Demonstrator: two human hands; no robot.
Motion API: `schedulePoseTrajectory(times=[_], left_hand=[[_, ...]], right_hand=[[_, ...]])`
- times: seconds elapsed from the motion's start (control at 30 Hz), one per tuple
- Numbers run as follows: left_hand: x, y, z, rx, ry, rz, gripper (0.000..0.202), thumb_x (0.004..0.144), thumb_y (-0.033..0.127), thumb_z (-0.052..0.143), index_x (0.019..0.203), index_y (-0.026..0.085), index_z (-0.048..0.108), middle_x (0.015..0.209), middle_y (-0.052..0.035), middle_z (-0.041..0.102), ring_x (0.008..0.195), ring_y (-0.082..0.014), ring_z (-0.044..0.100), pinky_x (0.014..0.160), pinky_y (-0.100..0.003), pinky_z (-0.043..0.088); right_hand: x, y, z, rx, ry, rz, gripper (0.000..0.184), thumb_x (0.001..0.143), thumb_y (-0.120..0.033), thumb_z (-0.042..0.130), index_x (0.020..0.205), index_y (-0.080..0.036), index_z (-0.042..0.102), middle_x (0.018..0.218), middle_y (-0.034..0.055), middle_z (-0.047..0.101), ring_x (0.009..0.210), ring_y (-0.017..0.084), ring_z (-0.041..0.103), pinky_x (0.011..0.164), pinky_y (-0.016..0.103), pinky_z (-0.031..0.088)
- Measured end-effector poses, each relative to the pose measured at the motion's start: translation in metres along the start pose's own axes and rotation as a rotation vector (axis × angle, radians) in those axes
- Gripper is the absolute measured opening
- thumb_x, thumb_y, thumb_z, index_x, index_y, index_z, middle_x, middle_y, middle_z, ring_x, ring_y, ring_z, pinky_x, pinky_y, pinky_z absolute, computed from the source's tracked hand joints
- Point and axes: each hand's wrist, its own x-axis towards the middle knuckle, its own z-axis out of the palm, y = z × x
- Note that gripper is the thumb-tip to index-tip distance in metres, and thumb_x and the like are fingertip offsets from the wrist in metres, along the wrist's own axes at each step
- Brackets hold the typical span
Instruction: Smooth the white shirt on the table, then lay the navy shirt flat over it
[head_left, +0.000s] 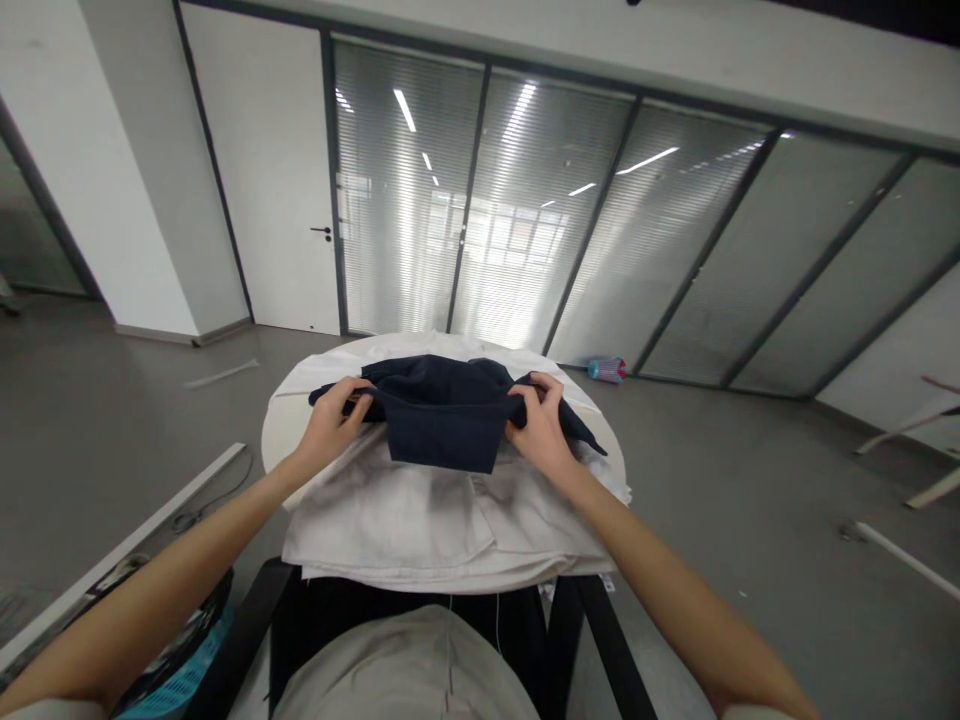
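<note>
- The fingers (358,392) of the left hand (332,425) are curled shut around the left edge of a dark navy garment (444,420), thumb on top, cloth bunched in the pinch.
- The fingers (534,396) of the right hand (541,435) are closed the same way on the garment's right edge, so both hands hold it at about the same height, with a folded panel lying flat between them.
- The navy garment lies in the middle of a round white worktop (279,425), on top of a pale cream cloth (420,525) that hangs over the near edge; loose dark ends trail past each hand.
- Judged from its drape and creases, the garment is light, soft and limp, not slippery; it should hold a fold only if gripped at the edges or corners, as both hands do here.
- Beyond the worktop stand a white door (270,180) and a wall of glass panels with shut blinds (525,230); a small bottle (606,369) lies on the grey floor (750,480).
</note>
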Motion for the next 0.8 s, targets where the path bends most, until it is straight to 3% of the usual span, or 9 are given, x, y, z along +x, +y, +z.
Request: schedulePoseTrajectory(times=[0.1,0.17,0.3,0.4,0.5,0.57,0.63,0.73,0.8], left_hand=[[0.012,-0.008,0.004,-0.042,0.033,0.004,0.024,0.088,0.04,0.051,0.094,0.021,0.065,0.096,-0.006,0.07,0.09,-0.0217,0.067,0.084,-0.034,0.056],[0.018,-0.013,0.008,-0.076,0.058,-0.016,0.025,0.086,0.041,0.054,0.091,0.021,0.066,0.097,-0.0065,0.07,0.09,-0.0215,0.067,0.084,-0.034,0.056],[0.032,-0.015,0.011,-0.161,0.098,-0.113,0.027,0.081,0.043,0.057,0.09,0.019,0.065,0.092,-0.0066,0.07,0.078,-0.0201,0.068,0.073,-0.032,0.058],[0.041,-0.015,0.006,-0.181,0.109,-0.205,0.027,0.077,0.044,0.06,0.087,0.019,0.062,0.078,-0.0033,0.068,0.063,-0.018,0.067,0.062,-0.029,0.055],[0.045,-0.02,-0.003,-0.118,0.102,-0.257,0.027,0.074,0.045,0.062,0.079,0.019,0.059,0.066,0.0002,0.063,0.049,-0.0153,0.061,0.05,-0.026,0.049],[0.042,-0.025,-0.008,-0.077,0.055,-0.296,0.027,0.072,0.046,0.062,0.075,0.019,0.059,0.06,0.0017,0.06,0.042,-0.014,0.056,0.043,-0.025,0.044],[0.036,-0.031,-0.009,-0.058,-0.035,-0.311,0.027,0.071,0.047,0.062,0.071,0.02,0.06,0.055,0.0024,0.058,0.039,-0.0137,0.052,0.04,-0.025,0.04],[0.029,-0.037,-0.007,-0.05,-0.211,-0.287,0.029,0.072,0.049,0.062,0.067,0.021,0.06,0.05,0.0031,0.054,0.039,-0.0138,0.05,0.04,-0.025,0.039],[0.037,-0.036,-0.005,-0.062,-0.261,-0.284,0.032,0.076,0.051,0.061,0.065,0.021,0.058,0.049,0.0035,0.052,0.039,-0.0136,0.049,0.041,-0.026,0.04]], right_hand=[[0.002,0.01,0.015,-0.029,0.009,-0.145,0.054,0.079,-0.016,0.068,0.13,-0.023,0.052,0.151,0.0155,0.024,0.15,0.039,0.013,0.116,0.067,0.026],[0.005,0.017,0.024,0.008,0.022,-0.198,0.05,0.084,-0.015,0.062,0.132,-0.024,0.049,0.153,0.0158,0.025,0.151,0.037,0.012,0.115,0.068,0.026],[0.016,0.025,0.039,0.13,0.08,-0.205,0.039,0.087,-0.013,0.051,0.124,-0.023,0.056,0.141,0.0143,0.049,0.141,0.03,0.039,0.115,0.062,0.031],[0.025,0.029,0.04,0.169,0.126,-0.167,0.033,0.09,-0.017,0.05,0.121,-0.024,0.06,0.113,0.0074,0.068,0.109,0.025,0.065,0.119,0.061,0.026],[0.026,0.034,0.031,0.165,0.139,-0.138,0.024,0.093,-0.027,0.054,0.113,-0.025,0.066,0.096,0.0042,0.073,0.093,0.024,0.068,0.114,0.054,0.038],[0.021,0.036,0.023,0.171,0.077,-0.12,0.019,0.092,-0.035,0.058,0.104,-0.025,0.07,0.093,0.0052,0.074,0.092,0.026,0.067,0.1,0.046,0.05],[0.013,0.037,0.016,0.195,-0.046,-0.075,0.022,0.093,-0.042,0.059,0.095,-0.025,0.072,0.092,0.0049,0.075,0.086,0.025,0.068,0.087,0.039,0.054],[0.008,0.038,0.011,0.207,-0.243,0.041,0.034,0.095,-0.05,0.053,0.082,-0.023,0.07,0.079,0.002,0.073,0.073,0.022,0.066,0.073,0.032,0.052],[0.019,0.039,0.007,0.146,-0.293,0.094,0.044,0.098,-0.051,0.046,0.071,-0.022,0.064,0.07,0.0017,0.068,0.07,0.021,0.064,0.068,0.03,0.048]])
